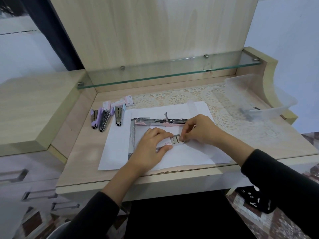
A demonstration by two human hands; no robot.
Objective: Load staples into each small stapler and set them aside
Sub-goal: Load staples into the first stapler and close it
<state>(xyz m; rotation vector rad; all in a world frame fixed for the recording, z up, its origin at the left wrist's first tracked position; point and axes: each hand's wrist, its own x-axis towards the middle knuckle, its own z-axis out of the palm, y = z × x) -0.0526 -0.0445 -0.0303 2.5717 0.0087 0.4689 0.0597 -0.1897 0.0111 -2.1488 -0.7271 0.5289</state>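
Holding down a small staple box [166,142] on the white paper [189,157] with the left hand [151,144], fingers curled round it. Pinching the staples [177,139] at its open end with the right hand [198,130]. Got the pink stapler [155,121] lying flipped open just behind both hands. Also three more staplers [104,121] and spare boxes [119,103] off at the desk's [82,152] left, clear tub [259,95] far right.

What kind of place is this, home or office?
Probably a home: a wooden dressing-table style desk with a glass shelf across its back, a lace mat on the top, and drawers to the left.
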